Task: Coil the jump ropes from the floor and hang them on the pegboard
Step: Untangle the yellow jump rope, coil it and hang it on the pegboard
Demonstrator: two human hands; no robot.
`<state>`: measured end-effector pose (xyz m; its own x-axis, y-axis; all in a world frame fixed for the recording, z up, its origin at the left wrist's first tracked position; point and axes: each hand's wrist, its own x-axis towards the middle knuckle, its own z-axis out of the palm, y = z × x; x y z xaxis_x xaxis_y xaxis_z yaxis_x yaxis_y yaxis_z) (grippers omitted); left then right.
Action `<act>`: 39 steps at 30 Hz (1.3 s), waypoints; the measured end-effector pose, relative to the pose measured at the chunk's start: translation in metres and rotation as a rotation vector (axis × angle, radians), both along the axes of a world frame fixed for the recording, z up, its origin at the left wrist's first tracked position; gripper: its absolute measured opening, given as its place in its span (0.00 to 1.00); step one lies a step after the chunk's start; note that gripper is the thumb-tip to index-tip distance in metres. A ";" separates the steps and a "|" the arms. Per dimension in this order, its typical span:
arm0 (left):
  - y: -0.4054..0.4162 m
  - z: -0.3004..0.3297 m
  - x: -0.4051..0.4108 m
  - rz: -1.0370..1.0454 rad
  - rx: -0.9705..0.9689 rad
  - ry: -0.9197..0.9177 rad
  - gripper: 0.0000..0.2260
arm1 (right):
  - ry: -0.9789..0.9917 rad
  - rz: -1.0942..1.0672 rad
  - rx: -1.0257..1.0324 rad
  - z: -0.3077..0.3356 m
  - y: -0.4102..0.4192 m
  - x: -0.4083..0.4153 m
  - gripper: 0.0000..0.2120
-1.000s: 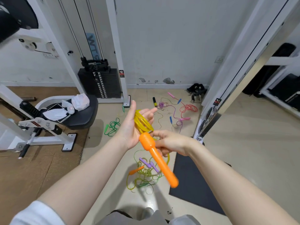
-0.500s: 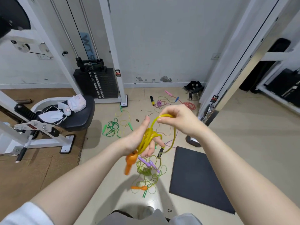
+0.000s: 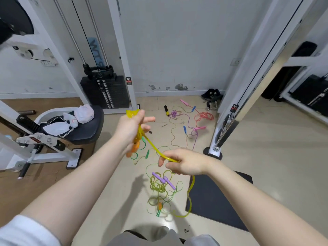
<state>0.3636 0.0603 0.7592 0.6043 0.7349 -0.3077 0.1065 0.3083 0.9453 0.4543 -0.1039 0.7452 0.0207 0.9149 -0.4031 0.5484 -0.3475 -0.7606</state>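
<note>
Pale gym flooring (image 3: 257, 148) runs out to a white wall, and above it we hold the yellow jump rope (image 3: 154, 150) between both hands. Our left hand (image 3: 131, 126) has the finished loops wrapped around the palm, thumb and fingers partly spread, with an orange handle (image 3: 135, 147) dangling just below it. Our right hand (image 3: 184, 163) pinches the free run of cord, which sags from there to the floor and curls along the near edge of the black mat (image 3: 218, 201).

We judge the cord light, soft and springy, a smooth plastic that may slip and spring open, so each new loop wants pinning under the left thumb. Best hold seems the cord itself, near the coil; the stiff handle would serve for hanging.

Farther out, more ropes lie loose on the floor: an olive one with purple handles (image 3: 164, 180) near us, a green one (image 3: 140, 150) under our left hand, pink and red ones (image 3: 204, 116) far right.

On writing, blurred letters on a blue panel (image 3: 95, 50) behind the weight stack (image 3: 106, 91) may read "WTS"; the small stickers on the machine posts are too small to read. No pegboard is in view.
</note>
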 end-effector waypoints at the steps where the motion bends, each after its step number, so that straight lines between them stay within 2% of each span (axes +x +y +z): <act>1: -0.007 -0.005 0.001 -0.035 0.061 0.029 0.09 | -0.135 0.094 0.041 0.008 0.004 -0.003 0.07; 2: -0.014 -0.010 0.003 -0.089 0.155 0.063 0.09 | -0.239 0.152 0.105 0.017 0.007 -0.006 0.07; 4: -0.028 -0.014 0.002 -0.266 0.385 0.198 0.10 | -0.343 0.113 0.245 0.034 0.015 -0.006 0.09; 5: -0.034 -0.013 0.000 -0.362 0.424 0.251 0.16 | -0.368 0.044 0.326 0.041 0.018 -0.001 0.09; 6: -0.037 -0.012 -0.003 -0.456 0.381 0.270 0.24 | -0.383 -0.039 0.395 0.046 0.020 0.006 0.08; 8: -0.042 -0.004 -0.009 -0.631 0.107 0.191 0.35 | -0.346 -0.232 0.452 0.053 0.022 0.022 0.08; 9: -0.041 0.000 -0.011 -0.721 -0.047 0.122 0.39 | -0.235 -0.320 0.449 0.051 0.021 0.029 0.09; 11: -0.038 0.008 -0.013 -0.897 -0.302 -0.039 0.42 | 0.130 -0.429 0.436 0.045 0.019 0.033 0.10; 13: -0.033 0.012 -0.017 -1.048 -0.413 -0.228 0.35 | 0.419 -0.469 0.437 0.031 0.021 0.026 0.10; 14: -0.030 0.013 -0.018 -1.089 -0.418 -0.329 0.30 | 0.499 -0.488 0.421 0.023 0.022 0.021 0.10; 16: -0.027 0.021 -0.019 -0.989 -0.411 -0.510 0.20 | 0.507 -0.509 0.330 0.005 0.022 0.013 0.10; 19: -0.016 0.036 -0.013 -0.425 -0.397 -0.550 0.17 | 0.423 -0.356 0.094 -0.021 0.007 0.005 0.11; 22: 0.006 0.026 -0.007 -0.124 -0.282 -0.354 0.18 | 0.427 -0.253 -0.025 -0.024 -0.002 0.001 0.05; 24: 0.010 0.008 -0.008 -0.037 -0.172 -0.140 0.18 | 0.183 -0.150 -0.038 -0.009 0.003 -0.002 0.07; 26: 0.003 -0.010 -0.012 -0.079 0.146 0.189 0.15 | -0.075 0.003 -0.002 0.015 0.013 -0.006 0.07; 28: -0.012 -0.021 -0.017 -0.244 0.377 0.400 0.15 | -0.249 0.082 0.121 0.042 0.021 -0.007 0.07; 30: -0.028 -0.022 -0.019 -0.449 0.315 0.471 0.23 | -0.320 -0.017 0.311 0.059 0.027 -0.001 0.07; 32: -0.040 -0.018 -0.022 -0.639 0.054 0.401 0.36 | -0.215 -0.292 0.472 0.061 0.030 0.011 0.06; 33: -0.042 -0.013 -0.024 -0.714 -0.071 0.314 0.43 | -0.122 -0.424 0.525 0.057 0.032 0.018 0.06; 35: -0.039 -0.003 -0.026 -0.841 -0.248 0.108 0.51 | 0.001 -0.578 0.545 0.045 0.034 0.024 0.07; 37: -0.031 0.010 -0.028 -0.918 -0.360 -0.101 0.51 | 0.068 -0.609 0.501 0.030 0.036 0.025 0.08; 39: -0.025 0.018 -0.028 -0.921 -0.385 -0.312 0.43 | 0.142 -0.590 0.420 0.018 0.036 0.019 0.12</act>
<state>0.3354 0.0349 0.7775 0.9737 -0.1647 -0.1573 0.2211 0.5179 0.8263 0.4735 -0.0677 0.7634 0.5312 0.8454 -0.0565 0.2466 -0.2180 -0.9443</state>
